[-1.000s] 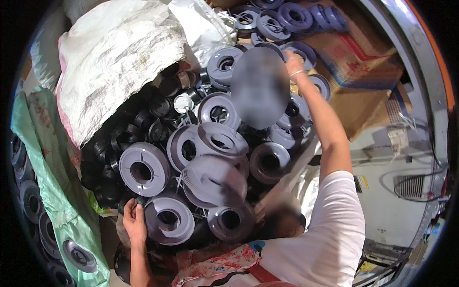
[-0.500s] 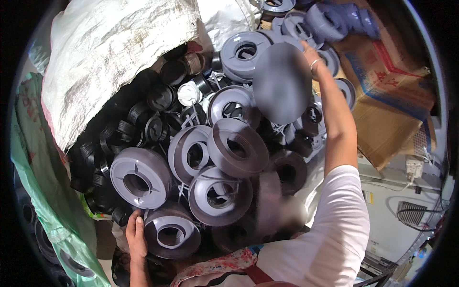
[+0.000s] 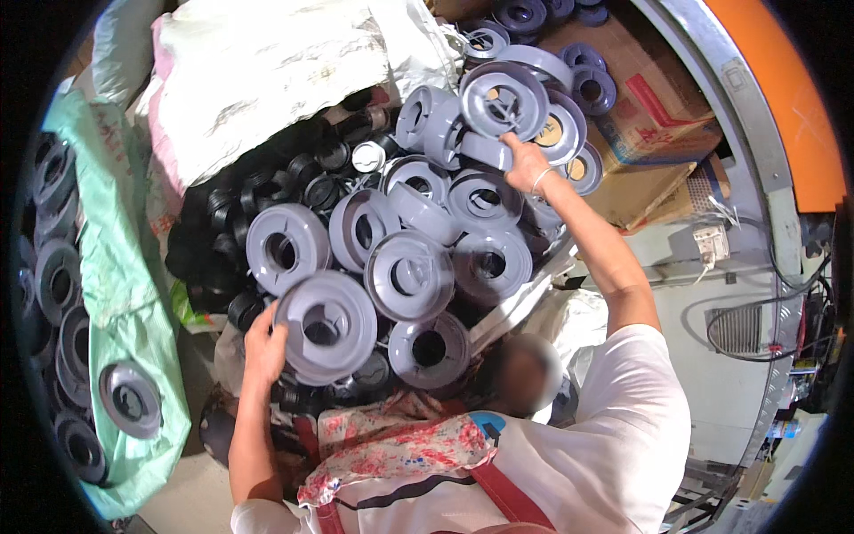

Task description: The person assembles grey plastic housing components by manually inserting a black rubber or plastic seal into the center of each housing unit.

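Many grey plastic ring-shaped parts, each with a round central hole, lie heaped in front of me. My left hand [image 3: 264, 347] is at the left edge of a large grey ring [image 3: 354, 343], its thumb on the near side and its fingers curled at the rim. At the far right of the heap, my right hand [image 3: 528, 166] grips the edge of a grey ring turned on its side [image 3: 486, 150]. Just above that hand rests another grey ring [image 3: 525, 84], tilted upward. The right fingertips are partly hidden.
Black threaded caps [image 3: 236, 209] and a white cap [image 3: 368, 157] lie under a white woven sack [image 3: 258, 80]. Left stands a green bag [image 3: 133, 303] with grey rings beside it. A cardboard box [image 3: 649, 125] stands back right, near a white panel [image 3: 694, 356] with cables.
My view has shifted. My right hand has come back from the far end of the heap to a grey ring's edge. My left hand has moved up along the near ring's left side.
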`<state>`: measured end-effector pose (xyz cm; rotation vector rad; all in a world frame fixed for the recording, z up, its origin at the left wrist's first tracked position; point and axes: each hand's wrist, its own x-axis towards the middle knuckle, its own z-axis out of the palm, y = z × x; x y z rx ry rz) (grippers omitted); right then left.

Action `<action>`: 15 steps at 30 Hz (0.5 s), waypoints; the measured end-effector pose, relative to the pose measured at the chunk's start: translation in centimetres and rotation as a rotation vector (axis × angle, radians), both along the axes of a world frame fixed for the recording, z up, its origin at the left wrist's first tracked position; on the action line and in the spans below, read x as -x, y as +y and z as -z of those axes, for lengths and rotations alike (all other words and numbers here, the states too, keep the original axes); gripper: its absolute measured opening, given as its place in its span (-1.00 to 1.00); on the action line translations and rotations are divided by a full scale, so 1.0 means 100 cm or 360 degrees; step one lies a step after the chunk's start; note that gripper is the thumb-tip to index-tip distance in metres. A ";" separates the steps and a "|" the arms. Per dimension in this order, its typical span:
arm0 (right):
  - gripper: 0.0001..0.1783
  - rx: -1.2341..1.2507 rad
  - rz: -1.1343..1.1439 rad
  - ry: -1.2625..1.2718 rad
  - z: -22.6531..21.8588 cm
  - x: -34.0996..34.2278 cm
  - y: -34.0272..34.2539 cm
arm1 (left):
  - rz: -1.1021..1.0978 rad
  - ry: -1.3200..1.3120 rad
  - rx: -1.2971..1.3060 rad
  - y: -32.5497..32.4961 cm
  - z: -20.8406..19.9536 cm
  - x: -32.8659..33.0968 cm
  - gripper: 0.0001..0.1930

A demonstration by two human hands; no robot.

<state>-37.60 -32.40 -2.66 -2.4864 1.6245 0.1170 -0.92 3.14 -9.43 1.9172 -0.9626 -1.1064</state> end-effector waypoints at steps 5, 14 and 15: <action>-0.36 0.0143 -0.0221 0.0246 -0.025 -0.036 0.052 | -0.0365 0.0115 0.0226 0.008 -0.008 -0.016 -0.63; -0.31 -0.0155 -0.0507 0.0210 -0.085 -0.083 0.116 | -0.1036 0.0794 0.0576 0.011 -0.040 -0.021 -0.60; -0.29 -0.0139 -0.0501 0.0278 -0.087 -0.090 0.123 | -0.1090 0.0807 0.0640 0.016 -0.047 -0.022 -0.57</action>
